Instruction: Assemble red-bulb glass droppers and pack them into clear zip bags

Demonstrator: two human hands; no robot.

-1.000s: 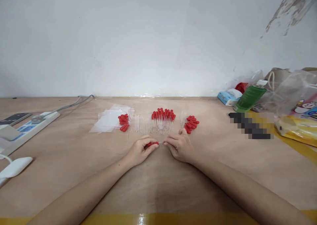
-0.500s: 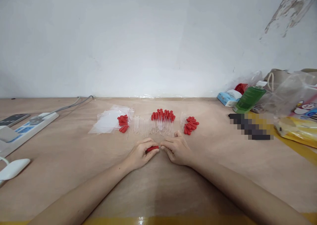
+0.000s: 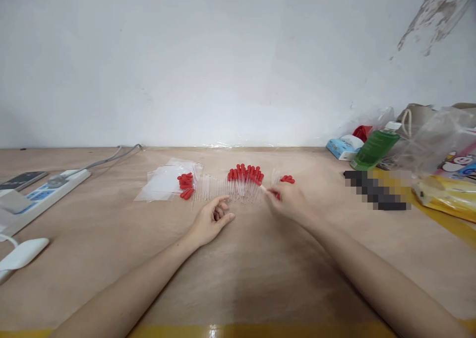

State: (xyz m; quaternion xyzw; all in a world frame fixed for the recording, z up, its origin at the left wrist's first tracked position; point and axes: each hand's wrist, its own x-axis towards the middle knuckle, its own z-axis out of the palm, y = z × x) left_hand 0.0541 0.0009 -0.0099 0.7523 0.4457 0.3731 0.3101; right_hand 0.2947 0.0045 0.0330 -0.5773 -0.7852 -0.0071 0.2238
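Nearest, over the tan, smooth-covered tabletop [image 3: 230,278], I read the bare left hand [image 3: 211,221] as half open, fingers loosely curled, nothing visible in its grasp. Slightly farther, the bare right hand [image 3: 288,199] has thumb and forefinger pinched on what I take to be a thin, pale stem [image 3: 264,188]; red shows between its fingers, and I cannot tell whether that is held. At middle depth I see loose, red, teardrop-shaped bulbs [image 3: 186,181], a row of thin, clear tubes [image 3: 211,188] and a fan of slender clear droppers with red bulbs [image 3: 242,169], the stem at its right end. For neat placement I judge a light pinch best, stem parallel to its neighbours, fingers parted fully before lifting, lest they drag the fan. Flat, whitish, translucent plastic bags [image 3: 159,181] reach farthest back.
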